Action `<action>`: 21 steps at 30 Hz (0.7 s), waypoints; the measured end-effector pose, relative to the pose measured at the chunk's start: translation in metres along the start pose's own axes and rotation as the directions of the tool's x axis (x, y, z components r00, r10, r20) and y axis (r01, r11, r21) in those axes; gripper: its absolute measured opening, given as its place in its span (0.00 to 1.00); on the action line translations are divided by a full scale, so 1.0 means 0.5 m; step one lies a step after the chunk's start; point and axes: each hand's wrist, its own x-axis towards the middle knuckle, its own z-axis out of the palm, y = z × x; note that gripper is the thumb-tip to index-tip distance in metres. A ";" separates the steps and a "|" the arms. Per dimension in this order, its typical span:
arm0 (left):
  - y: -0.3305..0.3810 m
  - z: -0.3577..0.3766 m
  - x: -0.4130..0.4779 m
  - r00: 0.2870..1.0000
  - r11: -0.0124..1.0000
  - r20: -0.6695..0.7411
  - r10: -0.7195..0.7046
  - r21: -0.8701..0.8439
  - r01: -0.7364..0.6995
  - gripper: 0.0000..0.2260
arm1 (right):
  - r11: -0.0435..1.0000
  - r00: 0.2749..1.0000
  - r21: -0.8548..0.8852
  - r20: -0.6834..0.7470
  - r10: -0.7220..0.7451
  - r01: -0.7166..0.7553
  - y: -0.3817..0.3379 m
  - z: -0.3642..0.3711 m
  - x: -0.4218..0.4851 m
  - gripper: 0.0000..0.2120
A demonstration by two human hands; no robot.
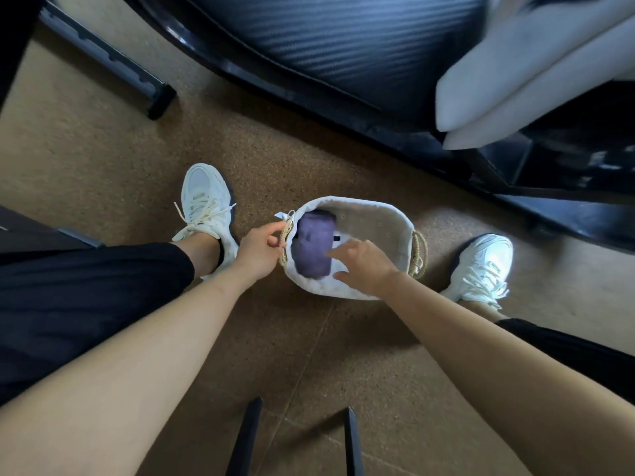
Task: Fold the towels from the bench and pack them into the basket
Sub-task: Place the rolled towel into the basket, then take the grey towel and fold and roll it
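A white oval basket (374,211) with rope handles stands on the floor between my feet. A folded purple towel (313,245) lies inside it against the left wall. My left hand (259,250) pinches the basket's left rope handle. Over the basket's middle hovers my right hand (364,266), fingers spread, fingertips touching the purple towel's right edge and holding nothing. White folded towels (525,80) lie on the black bench (343,39) at the upper right.
My two white sneakers (206,204) (482,266) flank the basket on the brown cork floor. A dark metal frame leg (113,63) runs at the upper left. Two black legs (245,438) stand at the bottom edge.
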 end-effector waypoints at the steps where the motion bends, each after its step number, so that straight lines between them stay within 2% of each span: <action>1: 0.012 -0.005 -0.010 1.000 1.000 0.025 0.002 0.006 -0.003 0.25 | 0.998 0.999 0.044 0.018 0.036 -0.037 -0.008 -0.017 -0.028 0.23; 4: 0.045 -0.019 -0.042 0.995 0.997 0.095 0.001 0.083 -0.009 0.25 | 0.991 0.997 0.114 -0.007 0.073 -0.071 -0.028 -0.078 -0.106 0.19; 7: 0.091 -0.036 -0.081 0.996 0.981 0.088 0.006 0.194 -0.023 0.20 | 0.982 0.982 0.161 -0.144 0.118 -0.094 -0.049 -0.160 -0.181 0.15; 9: 0.140 -0.055 -0.108 0.996 0.967 0.072 0.057 0.243 -0.073 0.16 | 0.970 0.940 0.226 -0.301 0.159 -0.092 -0.063 -0.229 -0.234 0.10; 12: 0.238 -0.085 -0.156 0.973 0.930 0.105 0.204 0.291 -0.226 0.13 | 0.945 0.823 0.324 -0.525 0.218 -0.043 -0.079 -0.330 -0.328 0.06; 14: 0.311 -0.099 -0.185 0.939 0.886 0.098 0.329 0.312 -0.343 0.11 | 0.938 0.677 0.345 -0.692 0.250 0.006 -0.083 -0.386 -0.388 0.05; 16: 0.380 -0.104 -0.217 0.895 0.855 0.060 0.441 0.273 -0.440 0.10 | 0.941 0.480 0.336 -0.833 0.276 0.042 -0.081 -0.429 -0.441 0.04; 18: 0.444 -0.099 -0.253 0.845 0.826 0.013 0.534 0.205 -0.525 0.08 | 0.940 0.287 0.340 -0.904 0.318 0.030 -0.071 -0.456 -0.485 0.04; 21: 0.536 -0.076 -0.306 0.767 0.770 -0.059 0.638 0.072 -0.635 0.07 | 0.926 -0.007 0.377 -0.926 0.377 -0.029 -0.038 -0.474 -0.529 0.04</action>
